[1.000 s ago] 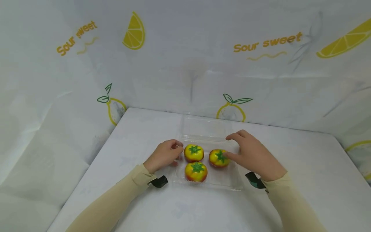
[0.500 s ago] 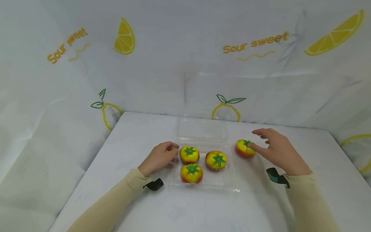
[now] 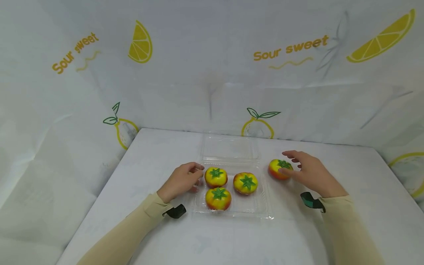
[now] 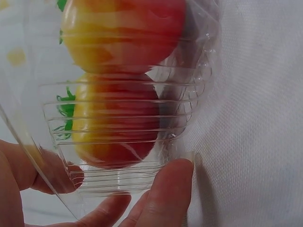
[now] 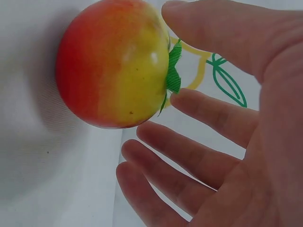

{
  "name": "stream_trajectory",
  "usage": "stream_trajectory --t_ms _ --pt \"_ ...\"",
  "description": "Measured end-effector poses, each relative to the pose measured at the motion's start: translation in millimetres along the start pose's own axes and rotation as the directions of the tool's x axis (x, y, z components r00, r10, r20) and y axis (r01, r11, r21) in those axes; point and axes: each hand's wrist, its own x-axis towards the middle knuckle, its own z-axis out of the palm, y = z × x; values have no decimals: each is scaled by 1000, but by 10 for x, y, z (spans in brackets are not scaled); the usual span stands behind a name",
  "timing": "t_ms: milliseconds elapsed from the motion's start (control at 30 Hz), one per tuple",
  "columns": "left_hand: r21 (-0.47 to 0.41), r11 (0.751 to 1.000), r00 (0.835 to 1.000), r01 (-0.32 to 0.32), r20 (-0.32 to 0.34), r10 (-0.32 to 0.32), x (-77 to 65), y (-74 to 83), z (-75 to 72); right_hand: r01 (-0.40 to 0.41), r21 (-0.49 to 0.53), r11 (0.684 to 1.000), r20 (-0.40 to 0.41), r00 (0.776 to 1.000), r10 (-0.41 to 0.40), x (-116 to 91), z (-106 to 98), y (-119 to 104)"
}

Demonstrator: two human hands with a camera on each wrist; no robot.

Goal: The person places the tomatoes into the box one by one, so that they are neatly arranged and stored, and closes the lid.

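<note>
A hinged clear plastic container [image 3: 253,209] lies with its lid folded back, holding three yellow-and-red imitation tomatoes with green star-shaped leaves: one at back left [image 3: 216,176], one at front left [image 3: 218,199] and one at right [image 3: 245,183]. My left hand [image 3: 180,180] lightly holds the container's left edge, its curled fingertips at the plastic wall in the left wrist view. A fourth imitation tomato [image 5: 113,64] sits on the table right of the container. Around its leafy top, my right hand [image 3: 313,175] has its fingers spread, thumb on one side; no firm grip shows.
The white table [image 3: 215,243] runs back to a white cloth backdrop [image 3: 185,73] printed with lemons and lettering. The transparent lid [image 3: 230,147] lies flat behind the container, near the table's back edge. A dark band [image 3: 311,201] circles the right wrist.
My right hand has left the right-hand tomato in the container and moved right to the fourth one, then edged slightly closer. My left hand stays at the container; the head view has shifted.
</note>
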Motion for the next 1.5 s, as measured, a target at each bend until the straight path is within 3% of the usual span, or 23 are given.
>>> stream_trajectory --t_ms 300,1500 --pt "2 1000 1000 -16 -5 16 4 -15 -11 37 15 999 2 999 -37 39 60 -12" --pt "0 999 999 -37 5 37 35 -26 0 20 -16 1000 47 999 -19 16 69 -46"
